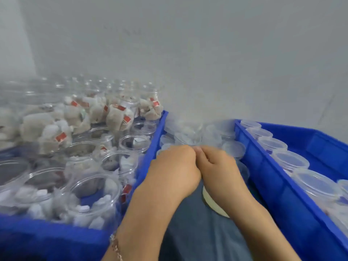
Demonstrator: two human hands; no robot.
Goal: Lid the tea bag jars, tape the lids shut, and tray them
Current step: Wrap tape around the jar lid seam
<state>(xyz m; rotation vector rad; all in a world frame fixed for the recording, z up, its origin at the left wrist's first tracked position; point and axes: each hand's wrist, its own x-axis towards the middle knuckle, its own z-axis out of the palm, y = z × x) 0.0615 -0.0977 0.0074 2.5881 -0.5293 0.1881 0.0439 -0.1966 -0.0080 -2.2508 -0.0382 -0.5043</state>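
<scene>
1. Bottom centre of the frame: two bare forearms rise from the lower edge over a dark grey cloth (190, 232). A thin bracelet (115, 246) sits on the left wrist.
2. Lower centre-right: a cream roll of tape (211, 202) lies on the cloth, partly hidden under the right forearm.
3. Centre: the left hand (175, 166) and the right hand (216, 162) meet fingertip to fingertip. Both have curled fingers that appear to pinch something small between them; motion blur hides what it is, so the grasp cannot be told for certain.
4. Lower left to middle left: a blue bin (47, 240) holds open clear jars (94, 200) filled with tea bags (120, 117) with red tags. These jars have no lids on them.
5. Just beyond the fingertips, centre: a loose pile of clear lids (188, 136) lies in the gap between the two bins.
6. Right side: a second blue bin (282, 187) holds a row of lidded jars (291, 160) along its near wall, running from upper centre to lower right.
7. Upper half: a plain pale wall (188, 44) fills the background.
</scene>
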